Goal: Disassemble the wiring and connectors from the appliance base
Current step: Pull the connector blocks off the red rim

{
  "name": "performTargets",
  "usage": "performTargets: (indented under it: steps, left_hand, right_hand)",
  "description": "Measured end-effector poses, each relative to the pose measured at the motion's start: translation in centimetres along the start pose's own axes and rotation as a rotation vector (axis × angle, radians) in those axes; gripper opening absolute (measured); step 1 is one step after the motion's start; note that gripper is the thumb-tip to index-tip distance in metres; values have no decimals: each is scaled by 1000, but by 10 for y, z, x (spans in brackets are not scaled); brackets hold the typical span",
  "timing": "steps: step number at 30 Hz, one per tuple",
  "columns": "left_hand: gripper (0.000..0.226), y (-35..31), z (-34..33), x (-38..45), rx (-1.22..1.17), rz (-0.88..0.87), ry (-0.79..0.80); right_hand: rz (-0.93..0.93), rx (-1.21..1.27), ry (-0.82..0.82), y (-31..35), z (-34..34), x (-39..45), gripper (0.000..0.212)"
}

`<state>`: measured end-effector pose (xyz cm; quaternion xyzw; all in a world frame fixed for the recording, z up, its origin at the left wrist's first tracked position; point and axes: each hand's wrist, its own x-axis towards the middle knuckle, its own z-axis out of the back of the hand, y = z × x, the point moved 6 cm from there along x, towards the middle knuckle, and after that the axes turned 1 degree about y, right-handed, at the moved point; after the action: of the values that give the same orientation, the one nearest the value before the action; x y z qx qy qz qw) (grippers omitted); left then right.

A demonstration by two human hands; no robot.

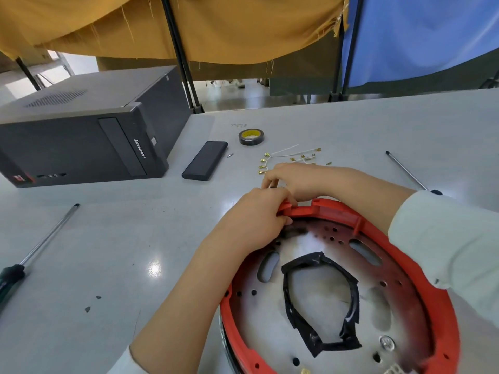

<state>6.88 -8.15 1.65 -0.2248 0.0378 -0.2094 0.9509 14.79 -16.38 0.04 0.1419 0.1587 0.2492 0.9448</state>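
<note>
- The red appliance base (405,255) is lying flat at the near right edge of the desk (108,252), its far rim under both hands.
- The left hand (256,220) is resting on that far rim, its fingers (283,220) curling closed around the red edge and gripping it.
- The right hand (294,179) is sitting just beyond the rim, touching the left hand; its fingers (270,182) are pinching together on something small, and what it is I cannot tell.
- A loop of black tape (321,300) is lying on the grey plate inside the base.
- Loose white wires with brass connectors (286,157) are lying on the desk just beyond the right hand.
- A roll of tape (251,136) is sitting farther back, with a flat black case (205,163) beside it and a computer tower (89,130) at the far left corner.
- One screwdriver (35,252) is lying along the left edge, another (410,174) toward the right edge.
</note>
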Motion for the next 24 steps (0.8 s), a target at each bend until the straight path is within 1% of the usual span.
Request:
performTargets:
  steps: [2, 4, 8, 10, 12, 13, 14, 16, 18, 19, 21, 23, 24]
  left_hand:
    - [28, 1, 0, 1, -22, 7, -4]
    - [27, 2, 0, 1, -64, 28, -7]
    - [31, 5, -1, -1, -162, 83, 45]
    - [33, 4, -2, -3, -182, 111, 88]
    - [35, 5, -2, -6, -190, 149, 101]
    - [37, 6, -2, -9, -198, 179, 96]
    - [39, 8, -2, -13, -212, 219, 84]
    - [44, 13, -1, -22, -240, 300, 46]
    - [50, 18, 0, -33, -266, 364, -1]
    - [53, 20, 2, -38, -275, 386, -31]
    - [59, 23, 5, -48, -308, 413, -87]
    - [62, 25, 7, -55, -348, 421, -74]
    - [62, 23, 9, -58, -347, 404, -42]
  right_hand:
    - [-6, 48, 4, -2, 1, -6, 48]
    - [-17, 84, -38, -6, 7, -14, 50]
    - [-34, 79, -226, -8, 29, -44, 40]
    - [-51, 108, -258, -8, 37, -63, 32]
    - [-81, 135, -239, -9, 39, -81, 23]
    - [-103, 130, -224, -10, 38, -89, 22]
    - [-129, 120, -207, -11, 36, -98, 25]
    - [-198, 108, -158, -13, 31, -114, 37]
    - [-284, 49, -74, -15, 25, -126, 46]
    - [-322, -2, -20, -16, 22, -132, 44]
    - [-364, -69, 69, -16, 17, -140, 31]
    - [-352, -117, 93, -14, 14, -142, 20]
    - [-335, -145, 85, -12, 13, -142, 20]
